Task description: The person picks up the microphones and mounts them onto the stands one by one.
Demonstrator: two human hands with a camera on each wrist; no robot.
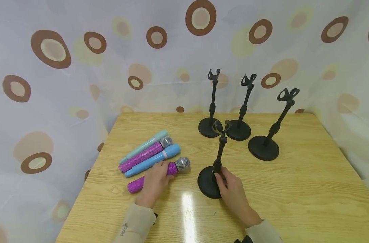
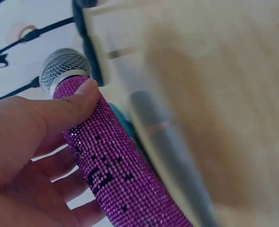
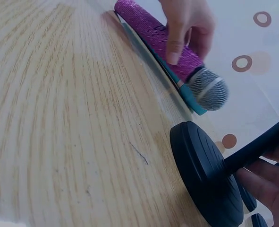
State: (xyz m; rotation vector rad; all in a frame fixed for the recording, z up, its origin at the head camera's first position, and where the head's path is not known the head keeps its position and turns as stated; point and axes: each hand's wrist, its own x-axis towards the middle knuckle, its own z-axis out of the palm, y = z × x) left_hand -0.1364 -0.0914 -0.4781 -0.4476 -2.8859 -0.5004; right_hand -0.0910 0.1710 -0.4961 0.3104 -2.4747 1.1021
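Note:
In the head view my left hand [image 1: 156,180] grips a purple glittery microphone [image 1: 137,185] with a silver mesh head, its thumb and fingers round the body. The left wrist view shows rows of purple rhinestones on this microphone [image 2: 115,156], with some dark gaps among them. My right hand [image 1: 233,192] pinches the lower pole of a black microphone stand [image 1: 209,184], just above its round base. The forked clip on top of that stand holds nothing. In the right wrist view the stand's base [image 3: 200,175] appears tilted, near the microphone's head.
Left of centre lie a mint microphone [image 1: 145,146], another purple glittery microphone [image 1: 141,157] and a blue microphone [image 1: 152,161], side by side. Three more black stands [image 1: 213,98] [image 1: 245,104] [image 1: 275,128] stand at the back right. A dotted cloth [image 1: 172,67] hangs behind the wooden table [image 1: 293,202].

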